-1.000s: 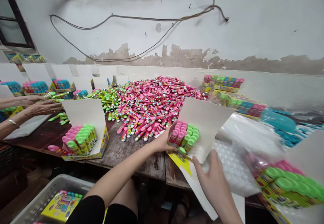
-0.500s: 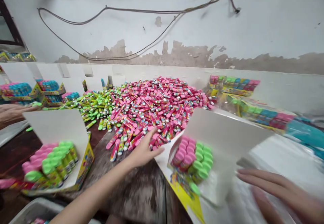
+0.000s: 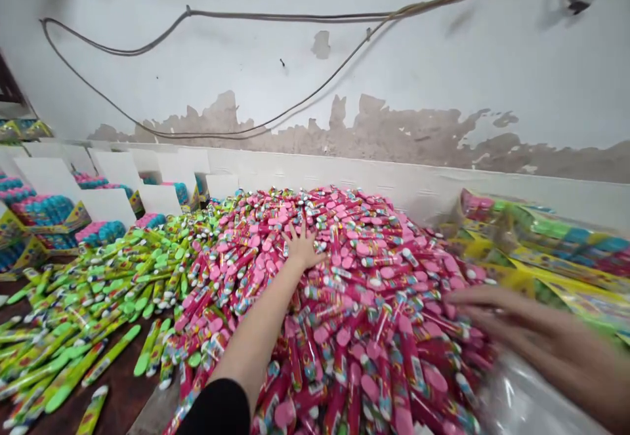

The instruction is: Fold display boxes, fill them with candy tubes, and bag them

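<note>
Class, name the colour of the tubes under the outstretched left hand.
The tubes are pink; head view.

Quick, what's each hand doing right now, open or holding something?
Left hand: open, fingers spread on the pink tubes, holding nothing.
Right hand: blurred, looks open, beside the pink tubes.

No legible text found. Label printing on the pink tubes (image 3: 374, 261), the green tubes (image 3: 123, 277) and the yellow boxes (image 3: 76, 215) at the table's (image 3: 123, 392) left edge is too small or blurred to read.
</note>
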Motion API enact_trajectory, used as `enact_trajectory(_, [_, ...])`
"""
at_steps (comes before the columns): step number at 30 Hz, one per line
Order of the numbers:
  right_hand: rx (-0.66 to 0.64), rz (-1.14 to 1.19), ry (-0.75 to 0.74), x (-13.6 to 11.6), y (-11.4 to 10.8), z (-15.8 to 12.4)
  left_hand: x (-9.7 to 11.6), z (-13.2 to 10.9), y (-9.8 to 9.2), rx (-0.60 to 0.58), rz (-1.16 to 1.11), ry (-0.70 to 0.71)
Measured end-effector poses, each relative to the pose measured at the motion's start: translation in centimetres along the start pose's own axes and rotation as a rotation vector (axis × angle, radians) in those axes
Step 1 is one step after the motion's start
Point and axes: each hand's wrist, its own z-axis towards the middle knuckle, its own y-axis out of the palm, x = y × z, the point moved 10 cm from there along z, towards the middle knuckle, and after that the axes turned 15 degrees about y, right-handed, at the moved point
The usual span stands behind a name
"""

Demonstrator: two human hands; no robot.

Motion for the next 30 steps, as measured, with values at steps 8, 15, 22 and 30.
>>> enact_trajectory(8, [-0.499, -0.607, -0.532, -7.9, 24.9, 6.4, -4.8, -7.2, -0.1, -0.227, 0.205, 0.034])
enact_trajectory(15, [-0.393, -0.813, -0.467, 1.1, 23.4, 11.0, -12.0, -12.8, -1.6, -0.343, 0.265, -0.105])
enact_trajectory(22, [-0.390, -0.810, -0.174, 10.2, 14.8, 13.8, -12.0, -15.0, -3.9, -0.439, 0.174, -0.103])
enact_trajectory(30, [-0.083, -0.518, 0.124, 7.9, 12.3, 22.4, -10.1, -11.0, -8.7, 0.024, 0.206, -0.066])
